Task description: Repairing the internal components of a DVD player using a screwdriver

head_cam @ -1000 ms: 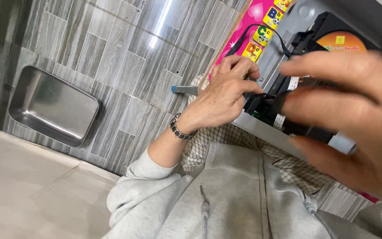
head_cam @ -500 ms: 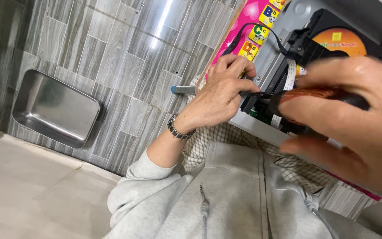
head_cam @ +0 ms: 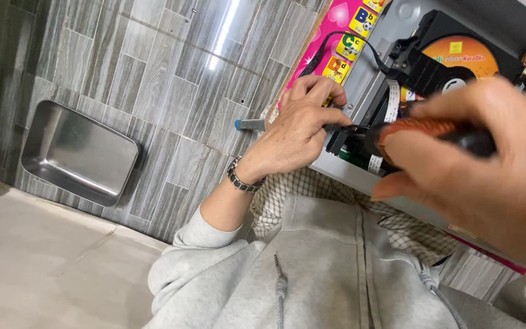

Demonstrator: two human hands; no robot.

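**Holding a screwdriver at an opened disc player**

Gripping an orange-and-black screwdriver [head_cam: 433, 135] near frame centre, the right hand [head_cam: 488, 170] fills the 3 o'clock side, blurred, fingers curled tight round the handle. The tool's dark front end points toward 9 o'clock, at the front edge of the opened disc player [head_cam: 397, 36]. The left hand [head_cam: 296, 131], at 10 o'clock from the handle, rests on that same edge with fingers bent and narrow, pinching a small black part [head_cam: 339, 129]; exactly what it is cannot be told. A metal wristband [head_cam: 241, 178] circles the wrist.

Inside the grey casing, at 1 o'clock, lies an orange disc [head_cam: 458, 58] beneath a black bracket, with a black cable [head_cam: 336, 42] looping over the rim. A pink sheet [head_cam: 342, 36] bearing yellow squares lies under the player at 12 o'clock. A blue-tipped pen [head_cam: 251, 124] sits just left of the left hand.

The surroundings are grey plank-pattern tile [head_cam: 153, 91]; a steel tray [head_cam: 77, 152] rests at 9 o'clock, well apart. Pale tile [head_cam: 31, 262] spreads open at 7 o'clock. A grey hoodie [head_cam: 312, 268] occupies 6 o'clock.
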